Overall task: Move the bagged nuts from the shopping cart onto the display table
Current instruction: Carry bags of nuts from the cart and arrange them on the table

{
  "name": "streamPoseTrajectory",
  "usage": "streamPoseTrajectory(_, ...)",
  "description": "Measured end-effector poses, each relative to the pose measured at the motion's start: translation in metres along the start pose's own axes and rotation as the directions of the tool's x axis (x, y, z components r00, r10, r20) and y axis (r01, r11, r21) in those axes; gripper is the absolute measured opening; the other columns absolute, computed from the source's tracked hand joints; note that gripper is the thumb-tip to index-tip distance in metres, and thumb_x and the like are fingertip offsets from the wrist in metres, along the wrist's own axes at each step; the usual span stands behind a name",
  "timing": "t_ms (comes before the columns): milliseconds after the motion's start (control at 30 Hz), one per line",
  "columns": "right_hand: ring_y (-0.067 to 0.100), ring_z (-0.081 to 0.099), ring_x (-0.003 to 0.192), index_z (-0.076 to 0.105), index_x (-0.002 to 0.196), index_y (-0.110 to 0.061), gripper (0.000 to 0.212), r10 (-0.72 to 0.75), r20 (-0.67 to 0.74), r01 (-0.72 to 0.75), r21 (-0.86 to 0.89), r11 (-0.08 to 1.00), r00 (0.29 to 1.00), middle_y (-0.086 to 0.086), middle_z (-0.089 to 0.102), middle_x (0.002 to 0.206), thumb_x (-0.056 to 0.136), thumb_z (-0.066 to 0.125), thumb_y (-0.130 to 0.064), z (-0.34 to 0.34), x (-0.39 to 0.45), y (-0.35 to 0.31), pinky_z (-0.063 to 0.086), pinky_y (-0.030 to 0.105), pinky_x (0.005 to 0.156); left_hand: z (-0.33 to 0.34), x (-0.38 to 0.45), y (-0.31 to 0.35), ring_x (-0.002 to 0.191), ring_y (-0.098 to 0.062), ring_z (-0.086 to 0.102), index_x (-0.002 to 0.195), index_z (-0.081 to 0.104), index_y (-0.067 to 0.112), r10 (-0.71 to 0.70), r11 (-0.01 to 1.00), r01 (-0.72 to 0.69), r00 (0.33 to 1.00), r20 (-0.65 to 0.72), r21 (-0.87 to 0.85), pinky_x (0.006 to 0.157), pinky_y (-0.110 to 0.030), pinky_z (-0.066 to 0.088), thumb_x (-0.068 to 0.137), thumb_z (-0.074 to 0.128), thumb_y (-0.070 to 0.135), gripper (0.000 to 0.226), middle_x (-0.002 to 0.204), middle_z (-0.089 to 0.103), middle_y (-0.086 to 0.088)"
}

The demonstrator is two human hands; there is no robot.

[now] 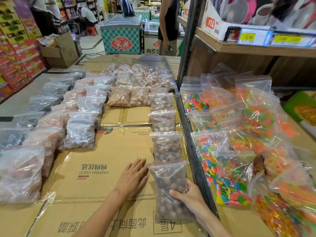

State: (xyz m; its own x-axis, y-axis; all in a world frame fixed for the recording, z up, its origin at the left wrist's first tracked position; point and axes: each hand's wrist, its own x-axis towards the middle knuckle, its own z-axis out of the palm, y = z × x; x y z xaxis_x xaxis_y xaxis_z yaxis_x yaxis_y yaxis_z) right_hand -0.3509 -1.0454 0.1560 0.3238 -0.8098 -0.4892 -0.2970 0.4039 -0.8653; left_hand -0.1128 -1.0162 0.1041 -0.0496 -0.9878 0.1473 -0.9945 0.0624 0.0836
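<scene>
The display table (109, 161), topped with flattened cardboard, fills the view from 9 to 5 o'clock, its near edge cut off; rows of clear bagged goods (80, 132) line it at 9 to 12 o'clock, far ones too blurred to name; candy bags (227, 168) crowd 3 o'clock (beyond a dark divider); the bag of nuts (171, 190) lies at 5 o'clock, its lower part hidden by the right hand (186, 195) gripping it; the left hand (132, 178) rests flat, fingers straight, just beside.

Left hand (132, 178): flat, palm down, fingers straight and together.
Right hand (187, 196): beside it, fingers and thumb curled, gripping.
</scene>
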Motion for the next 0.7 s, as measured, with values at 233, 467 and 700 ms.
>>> streamPoseTrajectory(233, 0.012, 0.057, 0.107, 0.053, 0.121, -0.019, 0.061, -0.043, -0.119, 0.039, -0.036, 0.999, 0.992, -0.004, 0.059, 0.121, 0.068, 0.084, -0.02, 0.0, -0.004, 0.006, 0.046, 0.026, 0.09, -0.002, -0.005, 0.002, 0.115, -0.018, 0.061, 0.12, 0.063, 0.021, -0.025, 1.0, 0.025, 0.999, 0.042, -0.002, 0.085, -0.034, 0.054, 0.086, 0.038, 0.044, 0.049, 0.126, 0.063, 0.0)
streamPoseTrajectory(467, 0.008, 0.052, 0.106, 0.048, 0.131, -0.017, 0.065, -0.083, -0.11, 0.072, -0.102, 0.992, 0.99, -0.003, 0.056, 0.123, 0.074, 0.079, -0.018, -0.003, -0.011, 0.007, 0.041, 0.022, 0.092, -0.01, -0.015, 0.008, 0.109, -0.013, 0.064, 0.117, 0.066, 0.022, -0.046, 0.999, 0.048, 0.993, 0.109, -0.019, 0.082, -0.03, 0.055, 0.082, 0.037, 0.046, 0.051, 0.12, 0.066, 0.003)
streamPoseTrajectory(700, 0.015, 0.049, 0.122, 0.044, 0.136, -0.018, 0.063, -0.241, -0.253, 0.154, -0.321, 0.934, 0.937, -0.001, 0.052, 0.135, 0.08, 0.074, -0.02, -0.007, -0.033, -0.005, 0.04, 0.032, 0.103, -0.026, -0.033, 0.002, 0.11, -0.013, 0.063, 0.118, 0.065, 0.016, -0.094, 0.995, 0.094, 0.995, 0.037, -0.021, 0.091, -0.028, 0.051, 0.092, 0.029, 0.045, 0.054, 0.122, 0.065, 0.001)
